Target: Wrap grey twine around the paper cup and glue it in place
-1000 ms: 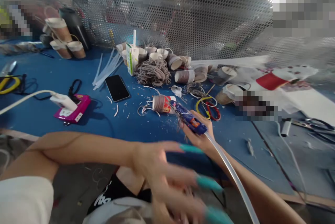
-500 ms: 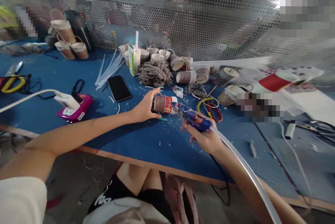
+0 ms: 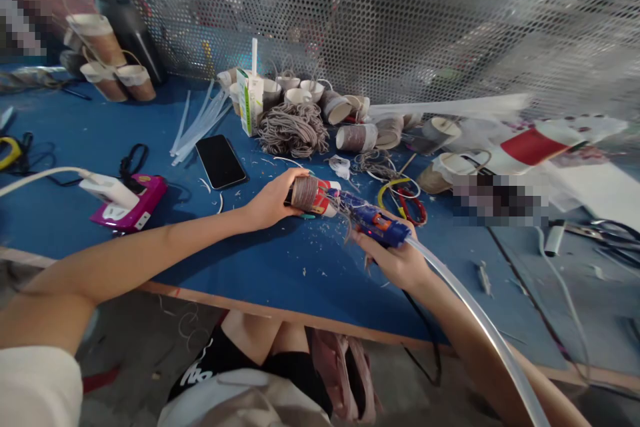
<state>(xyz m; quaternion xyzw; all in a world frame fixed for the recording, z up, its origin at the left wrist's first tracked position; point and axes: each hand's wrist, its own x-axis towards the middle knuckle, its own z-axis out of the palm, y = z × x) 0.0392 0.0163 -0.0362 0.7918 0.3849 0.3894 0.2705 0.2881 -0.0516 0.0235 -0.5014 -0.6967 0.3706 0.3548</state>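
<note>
My left hand (image 3: 274,202) is wrapped round the base end of a paper cup (image 3: 327,198) lying on its side. Grey-brown cord (image 3: 305,193) is wound about part of the cup; the rest shows a red and white print. In my right hand (image 3: 400,260) is a blue hot glue gun (image 3: 373,219), its nozzle close by the cup's printed part. Whether the nozzle touches the cup I cannot tell. A long clear glue stick (image 3: 480,314) sticks out of the gun's back. Loose cord strands hang near the nozzle.
Behind lie a heap of cord (image 3: 295,129), several cord-wrapped cups (image 3: 356,137) and a drink carton (image 3: 250,102). A phone (image 3: 221,161) and a magenta power strip (image 3: 135,204) are on the left. Yellow-and-red-handled cutters (image 3: 405,200) lie right of centre, scissors (image 3: 610,235) farther right.
My left hand's fingers have closed in on the cup, and the cup has turned slightly. The glue gun stays near it. The whole view has shifted a little.
</note>
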